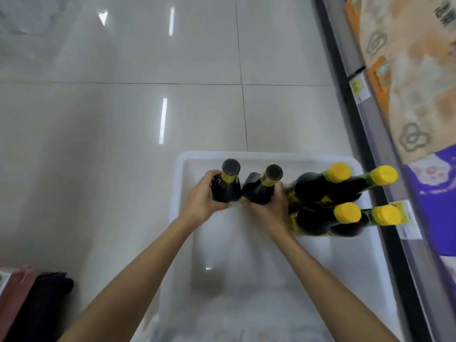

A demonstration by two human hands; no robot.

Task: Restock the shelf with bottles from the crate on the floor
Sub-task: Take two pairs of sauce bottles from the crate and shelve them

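Bottles with grey caps, 2 of them (pixel 226 185) (pixel 259 188), are gripped inside the white crate (pixel 246 255) on the floor, left hand (pixel 202 198) and right hand (pixel 274 206) fingers wrapped around each, where glossy shoulders could be let slip if lifted carelessly.
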